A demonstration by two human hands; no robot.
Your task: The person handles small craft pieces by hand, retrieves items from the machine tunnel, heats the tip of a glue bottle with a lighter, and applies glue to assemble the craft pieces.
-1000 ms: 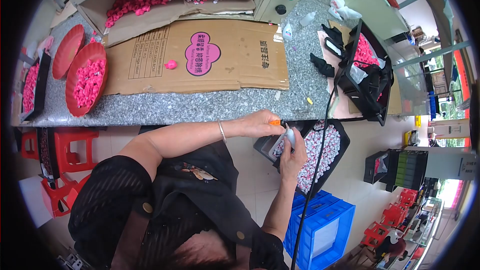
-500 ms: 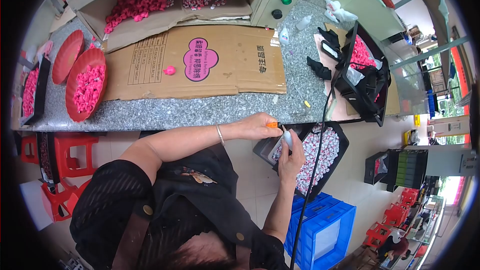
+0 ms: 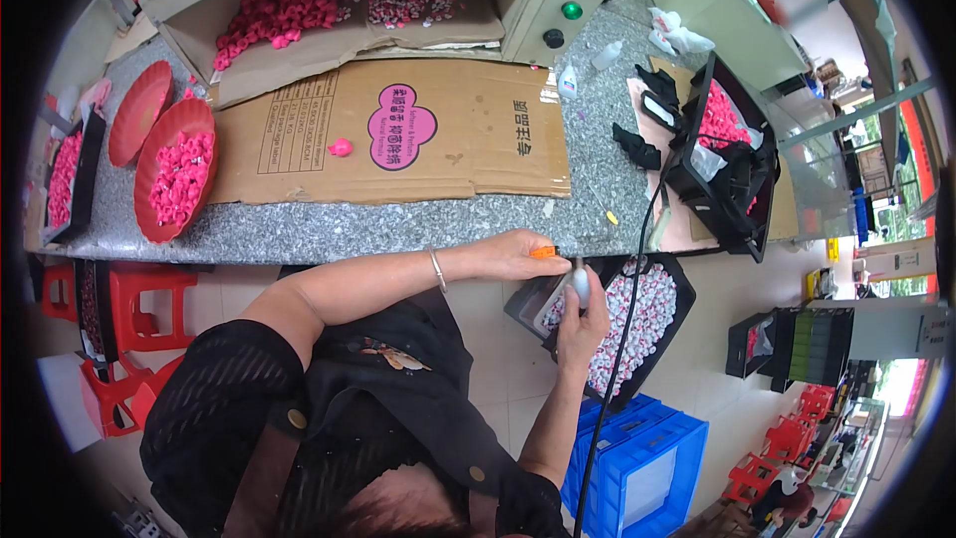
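Observation:
My left hand [image 3: 523, 257] is closed near the table's front edge, with a small orange piece [image 3: 543, 252] showing at its fingers. Whether that piece is a handle or a cap, I cannot tell. My right hand [image 3: 584, 317] grips a small pale squeeze bottle [image 3: 581, 284] with a thin tip pointing up, close to the left fingertips. Below and beside both hands is a black crate [image 3: 680, 314] filled with small white-and-pink pieces [image 3: 637, 319]. A black cable [image 3: 625, 339] runs down across this crate, just right of my right hand.
A cardboard sheet [image 3: 478, 164] covers much of the granite worktop [image 3: 398, 224], with one pink piece [image 3: 341, 147] on it. Red bowls [image 3: 146, 204] stand at left. A black bin [image 3: 687, 174] stands at right, a blue crate [image 3: 687, 493] below. A machine opening [image 3: 498, 0] holds pink pieces.
The squeeze bottle's tip now points more upright, and my right hand has shifted slightly. The left hand stays nearly in place; the whole view has moved a little.

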